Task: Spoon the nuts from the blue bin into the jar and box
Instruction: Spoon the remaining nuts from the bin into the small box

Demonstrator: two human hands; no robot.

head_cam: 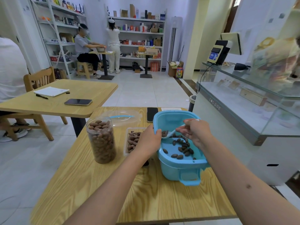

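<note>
A person's right hand (195, 133) pinches the handle of a pale plastic spoon (168, 134), its bowl loaded with a few nuts and raised over the left rim of the blue bin (181, 166), apparently on its way to the containers at the left. The left hand (150, 140) curls its fingers over that same rim, seemingly to steady the bin while the spoon works. Only a scattering of dark nuts (182, 147) lies on the bin's floor, suggesting the job is nearly finished. The clear plastic jar (101, 139), lidless and filled almost to its mouth, stands well left on the wooden table (97, 184). The shallow clear box (132, 140) sits just beside the bin, partly hidden behind the left hand, close enough for a short carry. Its transparent lid (121, 118) rests behind it.
</note>
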